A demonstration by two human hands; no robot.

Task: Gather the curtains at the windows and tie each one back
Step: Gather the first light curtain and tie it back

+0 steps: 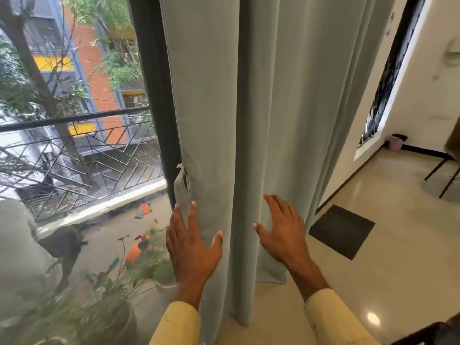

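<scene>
Since the pale grey-green fabric curtain [273, 120] hangs in long soft folds down to the glossy cream tiled floor [373, 270], it should prove light and limp for its size. It would give way under a push and slide out of a loose hold rather than resist. It hangs just beside the dark vertical window frame [159, 95], with its left edge against that frame.

Both hands are spread with fingers straight. The left hand [193, 247] is at the curtain's left edge and the right hand [281, 227] lies flat against a fold further right; neither pinches any cloth. A sensible hold would be round the whole bundle at about hand height, once the folds are pushed together from both edges.

A short strip of matching cloth [179, 188] dangles at the curtain's left edge, just above the left fingertips. It looks like the tie-back, though how it is fastened cannot be told.

Little stands in the way. Through the glass show a leafy potted plant [112, 295] and a black metal balcony railing [74, 158]. On the floor a dark square mat [342, 231] lies near the curtain's right edge, and a dark-legged chair [443, 170] stands well apart.
</scene>
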